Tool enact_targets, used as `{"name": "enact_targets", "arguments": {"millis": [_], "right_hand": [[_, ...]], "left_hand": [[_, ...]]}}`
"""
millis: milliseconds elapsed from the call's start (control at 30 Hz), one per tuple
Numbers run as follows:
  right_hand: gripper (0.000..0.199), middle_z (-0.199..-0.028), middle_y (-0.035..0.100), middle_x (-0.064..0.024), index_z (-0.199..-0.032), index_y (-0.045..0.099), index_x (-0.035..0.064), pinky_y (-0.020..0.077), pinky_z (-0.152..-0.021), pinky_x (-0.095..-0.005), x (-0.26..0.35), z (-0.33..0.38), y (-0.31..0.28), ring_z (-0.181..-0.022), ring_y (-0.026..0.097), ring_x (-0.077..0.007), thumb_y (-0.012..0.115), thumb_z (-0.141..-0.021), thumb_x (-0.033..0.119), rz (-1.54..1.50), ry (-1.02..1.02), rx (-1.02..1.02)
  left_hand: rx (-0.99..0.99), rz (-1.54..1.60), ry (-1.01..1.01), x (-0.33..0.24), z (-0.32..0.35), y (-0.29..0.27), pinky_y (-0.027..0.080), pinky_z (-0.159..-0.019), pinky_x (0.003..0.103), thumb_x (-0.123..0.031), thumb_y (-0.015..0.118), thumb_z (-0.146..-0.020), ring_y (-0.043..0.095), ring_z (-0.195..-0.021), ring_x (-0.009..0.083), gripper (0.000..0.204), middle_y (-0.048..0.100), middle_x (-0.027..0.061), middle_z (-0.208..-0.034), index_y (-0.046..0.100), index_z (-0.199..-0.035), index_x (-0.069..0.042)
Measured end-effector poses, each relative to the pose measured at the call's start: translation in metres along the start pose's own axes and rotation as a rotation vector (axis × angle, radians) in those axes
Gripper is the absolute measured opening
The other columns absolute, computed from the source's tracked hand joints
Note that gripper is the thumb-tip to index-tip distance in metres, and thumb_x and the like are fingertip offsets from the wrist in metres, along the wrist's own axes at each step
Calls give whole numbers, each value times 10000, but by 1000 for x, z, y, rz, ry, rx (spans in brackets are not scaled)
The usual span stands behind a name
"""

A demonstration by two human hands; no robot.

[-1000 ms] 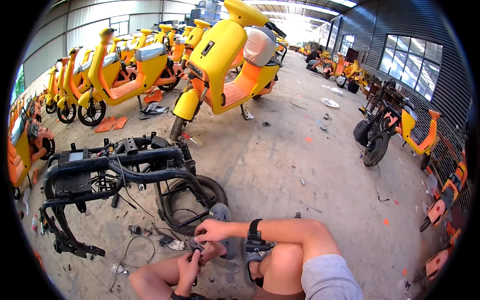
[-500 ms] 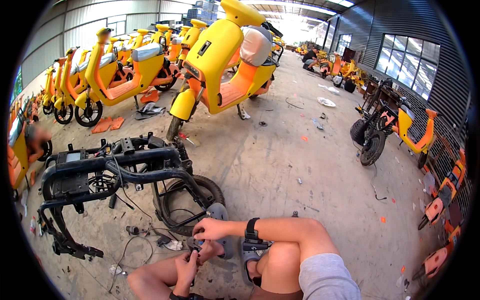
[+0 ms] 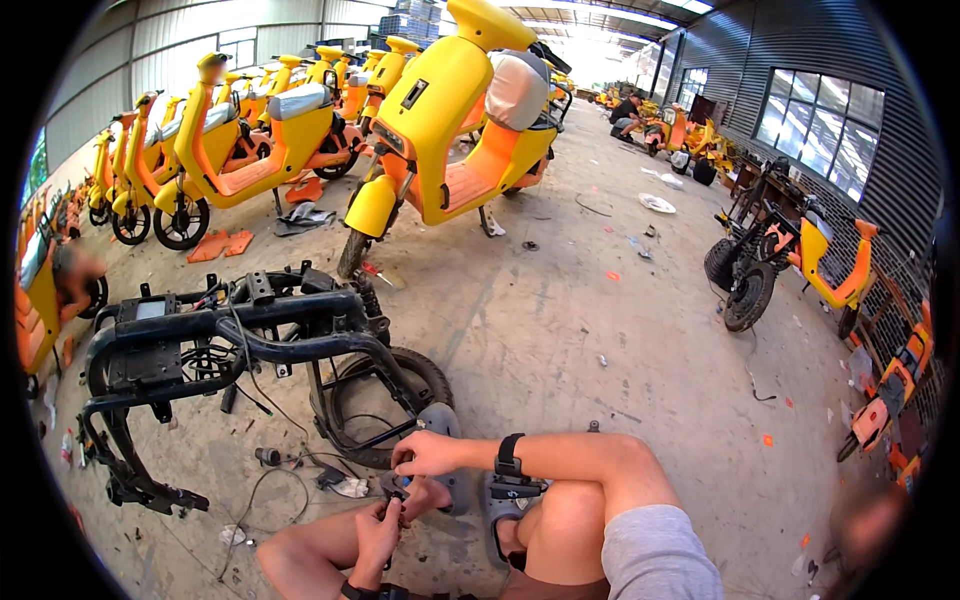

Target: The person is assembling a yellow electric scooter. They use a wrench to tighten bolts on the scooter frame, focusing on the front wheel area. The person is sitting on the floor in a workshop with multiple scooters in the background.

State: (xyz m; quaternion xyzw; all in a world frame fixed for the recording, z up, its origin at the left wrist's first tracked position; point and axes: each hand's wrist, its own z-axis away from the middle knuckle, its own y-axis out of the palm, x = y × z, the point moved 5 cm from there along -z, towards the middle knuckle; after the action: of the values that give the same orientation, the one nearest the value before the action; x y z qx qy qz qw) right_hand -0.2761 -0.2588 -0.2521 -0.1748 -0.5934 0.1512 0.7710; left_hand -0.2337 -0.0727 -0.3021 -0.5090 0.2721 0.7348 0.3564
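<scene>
My left hand (image 3: 377,535) is closed low in front of me, its thumb and fingers around a small black part (image 3: 398,493) whose kind is too small to tell. Just above it, my right hand (image 3: 428,453) bends its fingers down in a pinch toward the same spot; what lies between its fingertips is hidden. Both hands are over my bare foot, beside a grey clog (image 3: 440,425). Ahead and to the left, a stripped black scooter frame (image 3: 270,345) lies with its wheel (image 3: 440,375) close to my right hand. Loose black cable (image 3: 262,482) trails on the floor by my left knee.
A yellow scooter (image 3: 430,110) stands beyond the frame, with rows of similar scooters (image 3: 250,165) at the left. A partly stripped scooter (image 3: 750,290) stands at right. A person (image 3: 868,525) is at the lower right edge; another crouches far off (image 3: 627,115). Scraps litter the concrete floor.
The view has shifted slightly, and a blurred person has come into the lower right edge. My hands keep nearly the same pose around the small part.
</scene>
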Motion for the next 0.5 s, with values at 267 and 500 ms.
{"name": "enact_targets", "arguments": {"millis": [267, 500], "right_hand": [[288, -864, 701, -142, -988, 667, -40, 534, -690, -337, 0, 1, -1, -767, 666, -212, 640, -838, 204, 6, -22, -37], [281, -855, 698, -136, -968, 670, -31, 531, -716, -348, 7, 7, -8, -791, 664, -212, 642, -831, 213, -82, 73, -50]], "left_hand": [[23, 9, 16, 3, -2, 0, 372, -427, 216, -254, 583, -964, 512, -470, 76, 342, 629, 75, -620, 636, -835, 59], [17, 0, 31, 3, -1, -1, 375, -421, 219, -241, 583, -964, 515, -467, 77, 336, 628, 78, -612, 630, -824, 60]]}}
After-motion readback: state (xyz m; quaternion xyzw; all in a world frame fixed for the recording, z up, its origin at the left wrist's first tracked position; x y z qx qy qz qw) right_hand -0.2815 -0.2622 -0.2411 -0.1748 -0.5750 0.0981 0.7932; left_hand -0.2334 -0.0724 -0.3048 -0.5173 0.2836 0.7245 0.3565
